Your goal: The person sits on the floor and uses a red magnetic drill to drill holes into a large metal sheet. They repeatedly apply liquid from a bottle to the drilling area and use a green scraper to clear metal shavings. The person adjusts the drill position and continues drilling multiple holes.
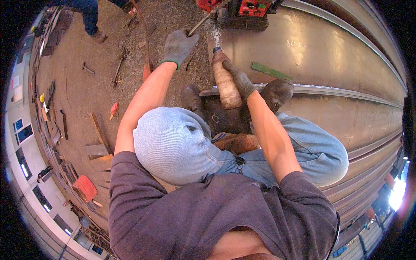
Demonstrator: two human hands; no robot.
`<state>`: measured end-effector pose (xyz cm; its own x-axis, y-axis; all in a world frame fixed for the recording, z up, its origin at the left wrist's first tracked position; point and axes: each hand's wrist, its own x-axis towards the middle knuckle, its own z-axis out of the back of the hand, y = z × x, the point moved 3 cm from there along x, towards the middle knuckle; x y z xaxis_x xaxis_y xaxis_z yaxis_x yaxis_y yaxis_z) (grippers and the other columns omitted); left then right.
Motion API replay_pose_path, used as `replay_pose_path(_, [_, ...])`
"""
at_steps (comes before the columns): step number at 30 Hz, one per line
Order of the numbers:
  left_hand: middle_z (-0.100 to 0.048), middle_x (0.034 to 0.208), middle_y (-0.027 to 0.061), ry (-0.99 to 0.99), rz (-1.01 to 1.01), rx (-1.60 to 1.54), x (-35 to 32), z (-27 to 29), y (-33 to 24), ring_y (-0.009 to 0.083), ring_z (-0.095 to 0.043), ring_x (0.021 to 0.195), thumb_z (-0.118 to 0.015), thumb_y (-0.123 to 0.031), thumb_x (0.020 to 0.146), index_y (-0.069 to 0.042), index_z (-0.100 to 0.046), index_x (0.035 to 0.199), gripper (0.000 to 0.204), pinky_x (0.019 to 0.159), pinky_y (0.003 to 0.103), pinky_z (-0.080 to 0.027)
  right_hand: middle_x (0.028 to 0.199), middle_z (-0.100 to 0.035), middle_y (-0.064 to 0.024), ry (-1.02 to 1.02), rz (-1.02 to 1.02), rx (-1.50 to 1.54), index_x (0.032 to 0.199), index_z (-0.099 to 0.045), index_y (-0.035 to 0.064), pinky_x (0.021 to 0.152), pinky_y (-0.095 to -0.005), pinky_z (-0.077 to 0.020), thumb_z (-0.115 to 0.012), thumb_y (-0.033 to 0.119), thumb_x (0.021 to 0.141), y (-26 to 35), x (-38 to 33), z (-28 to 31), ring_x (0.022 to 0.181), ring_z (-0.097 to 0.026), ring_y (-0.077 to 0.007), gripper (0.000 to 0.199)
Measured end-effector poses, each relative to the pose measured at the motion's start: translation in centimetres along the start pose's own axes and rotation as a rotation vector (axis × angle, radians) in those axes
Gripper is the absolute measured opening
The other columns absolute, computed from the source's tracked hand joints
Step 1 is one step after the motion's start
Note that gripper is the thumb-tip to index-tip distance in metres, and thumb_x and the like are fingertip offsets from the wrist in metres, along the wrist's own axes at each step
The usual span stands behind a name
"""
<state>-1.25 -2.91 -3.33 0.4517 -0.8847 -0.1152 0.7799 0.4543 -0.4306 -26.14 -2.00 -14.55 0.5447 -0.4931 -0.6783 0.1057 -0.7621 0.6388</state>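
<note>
Clearly the brown earth floor (78,104) takes up most of the left side, running up to the end of the steel beams (342,60) that fill the right. Their long pale edges curve away toward the rim of the view, with a broad flat face between one ridge and the next, giving width to the right of the work. The person sits with blue jeans (173,138) spread wide at the knees, leaving a gap in which the forearms reach forward.

At the top, a red and black machine (253,9) stands on the beam's face, near its left end. Below it is the bottle (227,84), brown and dirty, held at a slant over the beam's left edge, its narrow end toward the machine. The two dark boots (277,94) stand either side of its lower part, near the ridge.

The hands are apart, with open space between them. The left hand (181,45), in a grey glove, is curled round the lower end of a metal lever (203,21) that slants up to the machine, beyond the beam's end. The right hand (241,80), gloved too, is wrapped round the bottle from its right side. A green strip (271,70) lies flat on the beam, just right of that hand. Smallest is the bottle's dark cap (217,50), just below a pale, broken streak (216,35) whose nature I cannot tell.
</note>
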Motion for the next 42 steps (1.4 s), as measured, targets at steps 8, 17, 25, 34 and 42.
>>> replay_pose_path(8, [-0.072,0.091,0.0236,0.028,0.036,0.014,-0.2,0.4,-0.3,0.0407,-0.069,0.092,-0.060,-0.050,0.090,-0.005,-0.075,0.100,0.048,0.084,0.049,-0.053,0.134,-0.062,-0.0144,0.008,-0.048,-0.014,0.143,-0.055,0.0048,0.100,-0.0369,-0.0467,-0.062,0.058,0.094,0.5,-1.1,-0.9,0.116,-0.060,-0.0261,0.073])
replay_pose_path(17, [-0.071,0.094,0.0263,0.022,0.020,0.025,0.1,0.0,-0.3,0.0418,-0.069,0.096,-0.061,-0.054,0.090,-0.002,-0.075,0.097,0.055,0.086,0.049,-0.053,0.134,-0.058,-0.0138,-0.751,0.587,0.097,0.140,-0.051,0.0004,0.099,-0.0401,-0.0487,-0.074,0.054,0.087,1.9,1.3,6.0,0.116,-0.058,-0.0255,0.078])
replay_pose_path(25, [-0.070,0.088,0.0251,0.196,0.043,-0.133,-1.2,5.7,1.1,0.0360,-0.069,0.085,-0.067,-0.065,0.082,0.001,-0.074,0.095,0.068,0.082,0.044,-0.053,0.125,-0.063,-0.0098,-0.971,1.139,0.111,0.131,-0.056,0.0025,0.096,-0.0392,-0.0505,-0.085,0.033,0.079,16.3,-7.1,13.7,0.109,-0.061,-0.0212,0.066])
replay_pose_path(34, [-0.070,0.081,0.0111,-0.032,0.173,-0.498,-6.1,20.1,-8.7,0.0179,-0.066,0.072,-0.069,-0.051,0.089,-0.003,-0.075,0.103,0.050,0.064,0.030,-0.050,0.123,-0.063,-0.0162,-1.410,0.698,-0.209,0.132,-0.046,-0.0004,0.095,-0.0413,-0.0529,-0.090,0.035,0.067,14.2,-8.2,22.7,0.109,-0.065,-0.0273,0.085])
replay_pose_path(42, [-0.068,0.085,0.0018,-0.234,-0.369,-0.871,-9.1,24.7,-17.5,0.0074,-0.059,0.071,-0.073,-0.047,0.089,0.000,-0.073,0.102,0.049,0.060,0.021,-0.044,0.133,-0.059,-0.0185,-1.382,0.572,-0.472,0.138,-0.046,-0.0017,0.100,-0.0420,-0.0483,-0.085,0.051,0.070,11.6,-6.3,24.8,0.119,-0.060,-0.0316,0.096])
